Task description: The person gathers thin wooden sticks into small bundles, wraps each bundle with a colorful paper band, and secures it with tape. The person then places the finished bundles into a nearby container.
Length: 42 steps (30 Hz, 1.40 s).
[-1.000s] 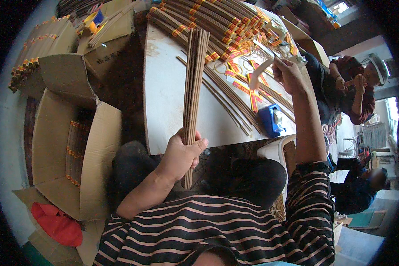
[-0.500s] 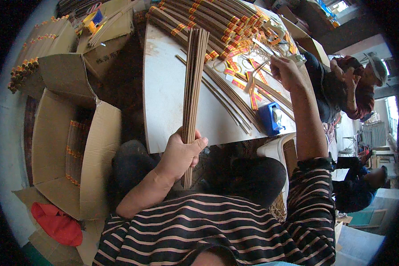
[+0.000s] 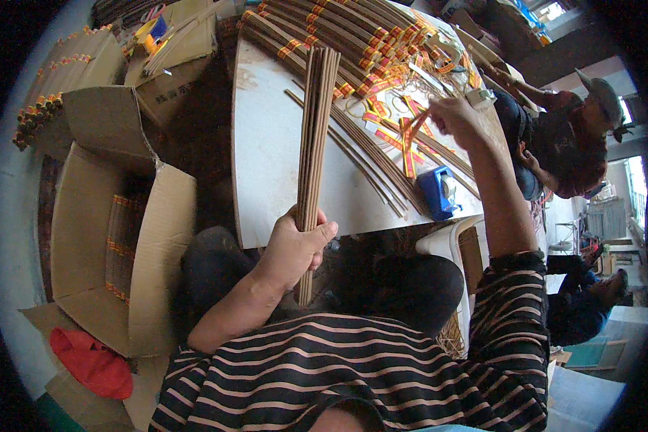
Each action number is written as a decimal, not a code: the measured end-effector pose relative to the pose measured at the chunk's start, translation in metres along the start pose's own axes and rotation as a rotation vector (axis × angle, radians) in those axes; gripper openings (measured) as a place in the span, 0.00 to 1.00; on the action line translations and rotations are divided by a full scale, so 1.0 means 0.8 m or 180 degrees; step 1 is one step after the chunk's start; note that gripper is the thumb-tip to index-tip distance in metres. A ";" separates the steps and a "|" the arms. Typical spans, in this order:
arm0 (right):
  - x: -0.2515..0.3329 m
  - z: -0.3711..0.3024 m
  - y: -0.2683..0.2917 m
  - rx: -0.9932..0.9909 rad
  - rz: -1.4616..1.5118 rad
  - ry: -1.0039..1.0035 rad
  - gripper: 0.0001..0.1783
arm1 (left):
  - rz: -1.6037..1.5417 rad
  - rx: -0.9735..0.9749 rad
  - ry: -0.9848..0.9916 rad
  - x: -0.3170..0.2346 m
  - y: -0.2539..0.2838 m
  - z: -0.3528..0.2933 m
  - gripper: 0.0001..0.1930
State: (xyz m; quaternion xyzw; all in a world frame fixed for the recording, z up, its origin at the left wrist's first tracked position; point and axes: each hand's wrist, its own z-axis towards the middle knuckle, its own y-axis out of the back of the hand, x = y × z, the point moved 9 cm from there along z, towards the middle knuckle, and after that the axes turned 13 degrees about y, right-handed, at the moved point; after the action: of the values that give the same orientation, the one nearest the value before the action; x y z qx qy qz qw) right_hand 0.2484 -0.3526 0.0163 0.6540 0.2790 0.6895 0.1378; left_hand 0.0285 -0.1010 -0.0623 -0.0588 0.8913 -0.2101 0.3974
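My left hand (image 3: 295, 248) is closed around the lower part of an upright bundle of thin brown incense sticks (image 3: 315, 137). No band shows around this bundle. Over the right side of the white table (image 3: 266, 180), my right hand (image 3: 456, 121) pinches the end of a reddish paper strip (image 3: 414, 126), partly blurred. Red and yellow paper labels (image 3: 409, 160) and thin rubber bands lie scattered below it. Loose incense sticks (image 3: 381, 169) lie across the table behind the held bundle. A blue tape dispenser (image 3: 435, 194) stands at the near right edge.
Banded incense bundles (image 3: 338, 29) are piled at the table's far side. On my left, an open cardboard box (image 3: 162, 266) holds more bundles, with a red cloth (image 3: 93, 363) beside it. Another person (image 3: 569, 137) is at the right, and a second one (image 3: 583, 309) is farther off.
My right hand has moved slightly nearer and left, and the strip at its fingers has shifted with it. The left hand and its bundle stay put. The person at right has changed posture.
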 end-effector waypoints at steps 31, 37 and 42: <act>-0.039 -0.015 0.011 -0.0018 0.1468 -0.0778 0.13 | -0.0122 0.0080 0.0029 0.002 0.000 -0.002 0.06; -0.040 -0.014 0.014 -0.0255 0.1738 -0.0700 0.11 | -0.0046 0.0063 -0.0028 0.001 -0.001 -0.003 0.07; -0.038 -0.017 0.013 -0.0343 0.1498 -0.0898 0.14 | -0.0085 0.0060 -0.0018 0.002 0.000 -0.002 0.07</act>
State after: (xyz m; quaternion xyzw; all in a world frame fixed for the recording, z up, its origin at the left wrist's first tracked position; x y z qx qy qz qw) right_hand 0.2405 -0.3810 -0.0029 0.7821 0.0604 0.6185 0.0460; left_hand 0.0264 -0.1008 -0.0622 -0.0675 0.8874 -0.2235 0.3976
